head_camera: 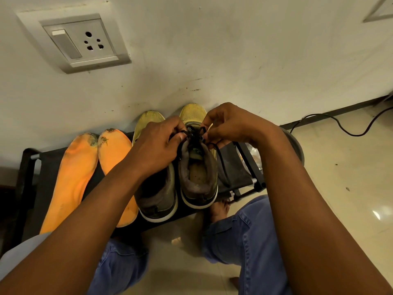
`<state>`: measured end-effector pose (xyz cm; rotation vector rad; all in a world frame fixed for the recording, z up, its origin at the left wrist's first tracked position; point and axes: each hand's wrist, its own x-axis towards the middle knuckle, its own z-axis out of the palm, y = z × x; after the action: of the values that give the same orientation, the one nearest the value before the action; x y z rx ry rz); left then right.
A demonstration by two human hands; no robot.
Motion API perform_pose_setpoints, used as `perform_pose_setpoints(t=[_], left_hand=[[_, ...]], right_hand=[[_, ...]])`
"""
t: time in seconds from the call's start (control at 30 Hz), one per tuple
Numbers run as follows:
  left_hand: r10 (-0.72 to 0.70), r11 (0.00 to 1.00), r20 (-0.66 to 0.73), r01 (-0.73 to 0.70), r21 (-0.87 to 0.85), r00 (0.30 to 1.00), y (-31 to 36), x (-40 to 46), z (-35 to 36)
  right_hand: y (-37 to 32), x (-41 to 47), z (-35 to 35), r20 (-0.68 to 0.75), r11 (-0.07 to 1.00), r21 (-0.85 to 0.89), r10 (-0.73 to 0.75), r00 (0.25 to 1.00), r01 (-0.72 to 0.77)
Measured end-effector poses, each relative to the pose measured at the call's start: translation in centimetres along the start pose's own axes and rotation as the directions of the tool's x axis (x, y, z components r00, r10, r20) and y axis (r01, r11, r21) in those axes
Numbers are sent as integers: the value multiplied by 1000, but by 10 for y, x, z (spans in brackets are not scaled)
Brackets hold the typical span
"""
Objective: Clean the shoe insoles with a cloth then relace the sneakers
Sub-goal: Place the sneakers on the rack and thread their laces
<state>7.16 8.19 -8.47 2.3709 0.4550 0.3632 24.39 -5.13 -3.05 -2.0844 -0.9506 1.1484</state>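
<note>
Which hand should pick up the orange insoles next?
Left, probably. The left hand pinches the lace right beside the orange insoles; the right hand is on the sneaker's far side.

White wall [234, 50] was scuffed and marked low down, with a switch-and-socket plate [74, 42] at upper left. Dark skirting [331, 112] ran along the wall base at right. Floor [344, 177] was glossy beige tile showing light glare. Black cable [340, 122] trailed across it. Black fabric rack [240, 167] with metal rails stood against the wall.
</note>
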Motion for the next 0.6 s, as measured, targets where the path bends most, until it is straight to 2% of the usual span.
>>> perform_pose_setpoints(t=[0.13, 0.27, 0.33, 0.47, 0.6], left_hand=[[1, 1000, 8, -1, -6, 1000, 7, -2, -2], [-78, 996, 24, 78, -39, 997, 8, -1, -9], [-118, 992, 34, 119, -28, 992, 7, 0, -11], [-105, 994, 63, 106, -6, 992, 5, -1, -13], [-95, 994, 101, 99, -41, 990, 2, -1, -15]], right_hand=[[5, 1, -2, 40, 999, -31, 42, 998, -41], [10, 1, -5, 67, 993, -98, 77, 995, -70], [12, 1, -6, 77, 993, -90, 79, 994, -72], [11, -1, -7, 119, 995, -42, 99, 988, -95], [9, -2, -8, 86, 996, 12, 88, 992, -89]])
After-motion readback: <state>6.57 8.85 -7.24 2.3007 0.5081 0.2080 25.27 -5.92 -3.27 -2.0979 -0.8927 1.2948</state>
